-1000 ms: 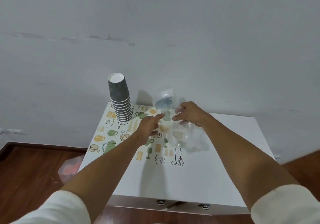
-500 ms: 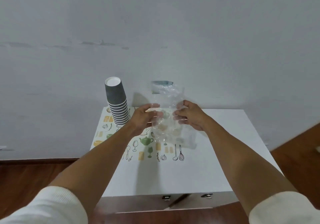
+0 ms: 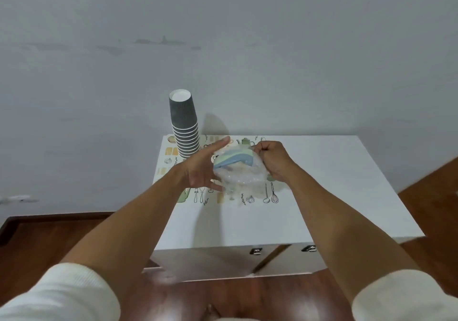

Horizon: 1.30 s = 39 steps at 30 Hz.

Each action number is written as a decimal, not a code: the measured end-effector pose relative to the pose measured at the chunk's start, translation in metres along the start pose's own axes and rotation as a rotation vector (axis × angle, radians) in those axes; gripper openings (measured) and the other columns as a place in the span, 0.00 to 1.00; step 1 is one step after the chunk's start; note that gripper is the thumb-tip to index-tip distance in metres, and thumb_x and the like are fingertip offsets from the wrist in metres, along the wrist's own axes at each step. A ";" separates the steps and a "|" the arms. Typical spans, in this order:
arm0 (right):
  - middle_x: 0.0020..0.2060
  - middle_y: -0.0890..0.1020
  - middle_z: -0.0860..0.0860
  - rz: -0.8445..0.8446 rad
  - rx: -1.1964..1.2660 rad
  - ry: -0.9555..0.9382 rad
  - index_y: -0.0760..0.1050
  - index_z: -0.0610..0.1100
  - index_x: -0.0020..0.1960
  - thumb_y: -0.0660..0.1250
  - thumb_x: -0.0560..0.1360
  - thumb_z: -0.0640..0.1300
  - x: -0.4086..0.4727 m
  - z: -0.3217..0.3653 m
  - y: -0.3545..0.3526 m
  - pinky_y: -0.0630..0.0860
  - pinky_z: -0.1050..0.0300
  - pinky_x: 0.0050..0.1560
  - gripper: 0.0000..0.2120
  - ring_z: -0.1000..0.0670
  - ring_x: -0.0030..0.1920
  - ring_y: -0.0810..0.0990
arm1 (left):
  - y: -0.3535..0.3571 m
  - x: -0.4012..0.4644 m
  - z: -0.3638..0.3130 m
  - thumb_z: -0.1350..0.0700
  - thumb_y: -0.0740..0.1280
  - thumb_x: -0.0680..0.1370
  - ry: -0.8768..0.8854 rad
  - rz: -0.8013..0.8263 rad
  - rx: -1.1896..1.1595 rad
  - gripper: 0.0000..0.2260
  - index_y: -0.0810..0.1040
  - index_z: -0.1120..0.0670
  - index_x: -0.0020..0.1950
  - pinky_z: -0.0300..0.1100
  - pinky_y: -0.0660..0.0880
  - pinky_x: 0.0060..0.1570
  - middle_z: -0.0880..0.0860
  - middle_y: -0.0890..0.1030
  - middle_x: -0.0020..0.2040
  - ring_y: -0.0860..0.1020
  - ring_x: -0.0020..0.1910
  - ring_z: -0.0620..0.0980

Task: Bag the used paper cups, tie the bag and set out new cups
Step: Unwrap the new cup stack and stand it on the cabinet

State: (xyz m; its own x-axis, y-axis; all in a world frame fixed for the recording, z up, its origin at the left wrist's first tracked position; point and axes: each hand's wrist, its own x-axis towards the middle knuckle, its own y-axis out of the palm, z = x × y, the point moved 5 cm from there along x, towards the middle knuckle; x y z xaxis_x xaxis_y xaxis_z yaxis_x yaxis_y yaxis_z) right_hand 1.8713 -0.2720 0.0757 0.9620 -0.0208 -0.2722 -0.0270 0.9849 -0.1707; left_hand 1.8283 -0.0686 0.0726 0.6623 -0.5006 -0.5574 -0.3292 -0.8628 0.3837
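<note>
A clear plastic bag (image 3: 241, 175) with a blue and green band near its top hangs between my hands above the white cabinet top (image 3: 322, 184). My right hand (image 3: 271, 160) grips the bag's upper right edge in a fist. My left hand (image 3: 205, 165) lies against the bag's left side with straight fingers, the index finger pointing up and away. A tall stack of dark grey paper cups (image 3: 186, 127), upside down with white rims showing, stands at the cabinet's back left corner. What lies inside the bag is too blurred to tell.
A mat printed with kitchen drawings (image 3: 247, 198) covers the cabinet's left part. The cabinet has two front doors with metal latches (image 3: 256, 250). A grey-white wall (image 3: 223, 48) rises right behind it. Brown wooden floor (image 3: 49, 241) lies to both sides.
The bag has dropped lower and bunched up, its blue band now folded down between my hands. My right hand has closed into a fist on it. My left hand's fingers have straightened.
</note>
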 end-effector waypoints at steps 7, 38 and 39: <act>0.43 0.84 0.41 -0.028 0.211 -0.057 0.81 0.38 0.42 0.58 0.71 0.21 -0.027 -0.001 0.013 0.80 0.57 0.41 0.18 0.43 0.45 0.83 | -0.008 -0.026 0.032 0.67 0.73 0.75 0.124 -0.261 0.089 0.14 0.81 0.59 0.60 0.42 0.77 0.46 0.57 0.84 0.52 0.80 0.48 0.52; 0.53 0.75 0.45 0.183 -0.211 0.219 0.69 0.41 0.66 0.58 0.78 0.42 -0.103 -0.052 0.438 0.80 0.38 0.60 0.17 0.39 0.56 0.80 | -0.338 -0.230 0.155 0.70 0.63 0.79 0.110 -0.768 -0.200 0.06 0.76 0.69 0.54 0.52 0.82 0.44 0.69 0.79 0.50 0.81 0.41 0.62; 0.55 0.75 0.45 0.150 -0.217 0.225 0.65 0.43 0.70 0.60 0.78 0.41 -0.104 -0.060 0.441 0.79 0.37 0.60 0.20 0.39 0.56 0.81 | -0.345 -0.227 0.163 0.71 0.64 0.78 0.114 -0.815 -0.192 0.05 0.75 0.70 0.54 0.50 0.82 0.39 0.68 0.79 0.48 0.81 0.36 0.60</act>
State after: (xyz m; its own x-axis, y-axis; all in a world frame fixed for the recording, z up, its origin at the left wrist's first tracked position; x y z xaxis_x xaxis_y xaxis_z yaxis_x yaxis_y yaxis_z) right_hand 1.7425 0.1543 -0.0284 0.8595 0.0600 -0.5077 -0.2436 0.9211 -0.3036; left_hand 1.6818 0.3312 -0.0531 0.7103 0.2918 -0.6405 0.3942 -0.9188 0.0186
